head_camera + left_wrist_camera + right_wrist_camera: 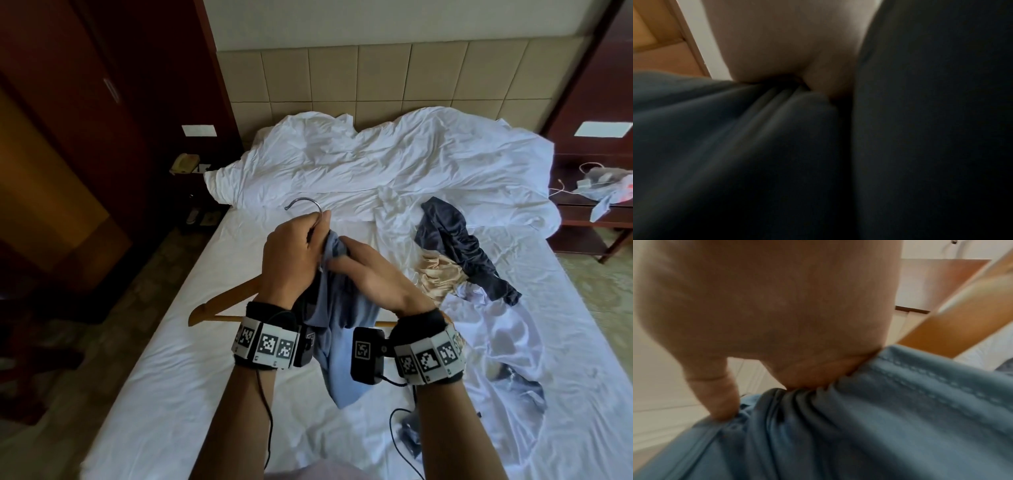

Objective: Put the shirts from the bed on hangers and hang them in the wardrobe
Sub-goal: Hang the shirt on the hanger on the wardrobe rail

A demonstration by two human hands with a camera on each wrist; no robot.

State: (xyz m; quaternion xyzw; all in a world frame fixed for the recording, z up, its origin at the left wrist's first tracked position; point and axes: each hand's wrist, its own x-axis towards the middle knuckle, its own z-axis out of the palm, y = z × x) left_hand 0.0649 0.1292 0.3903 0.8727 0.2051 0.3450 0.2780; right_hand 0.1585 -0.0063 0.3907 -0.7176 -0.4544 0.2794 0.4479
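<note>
I hold a light blue shirt (pixel 346 329) bunched over a wooden hanger (pixel 222 301) above the bed. My left hand (pixel 294 253) grips the neck of the hanger's metal hook (pixel 305 204) together with the shirt's fabric. My right hand (pixel 363 270) pinches the gathered blue shirt (pixel 859 426) near its collar; the hanger's wooden arm (pixel 953 318) runs behind it. The left wrist view is filled by dark folds of the shirt (pixel 735 146) under my palm. A dark navy shirt (pixel 459 243), a beige garment (pixel 438 274) and a pale lilac shirt (pixel 507 335) lie on the bed to the right.
The bed (pixel 171 377) has a crumpled white duvet (pixel 376 161) at its head. A dark wooden wardrobe (pixel 68 137) stands at the left. A bedside shelf (pixel 589 205) with cables and a bag is at the right. A telephone (pixel 185 162) sits left of the bed.
</note>
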